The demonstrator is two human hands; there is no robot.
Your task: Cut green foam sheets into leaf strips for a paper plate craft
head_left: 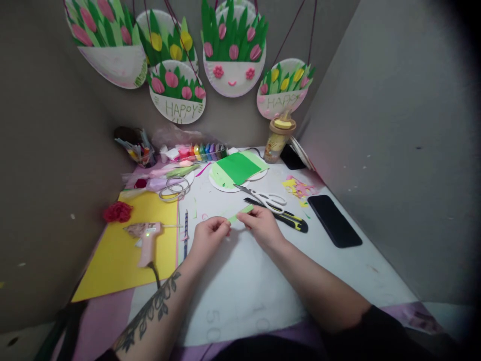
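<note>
A small light green paper strip [240, 214] is pinched between my two hands above the white table. Its left end is in the closed fingers of my left hand [211, 234], and its right end in those of my right hand [262, 225]. White-handled scissors [268, 199] lie just beyond my right hand, beside a black and yellow cutter [295, 221]. Behind them, a dark green sheet [237, 168] rests on light green paper and white round plates. A patterned pencil [186, 233] lies left of my left hand.
On the left, a pink glue gun [149, 243] rests on yellow paper [101, 271]. A black phone [334, 220] lies at the right, near pink and yellow scraps [300, 188]. Behind stand a cup [277, 140] and a pen holder [141, 150]. Decorated paper plates [235, 77] hang above.
</note>
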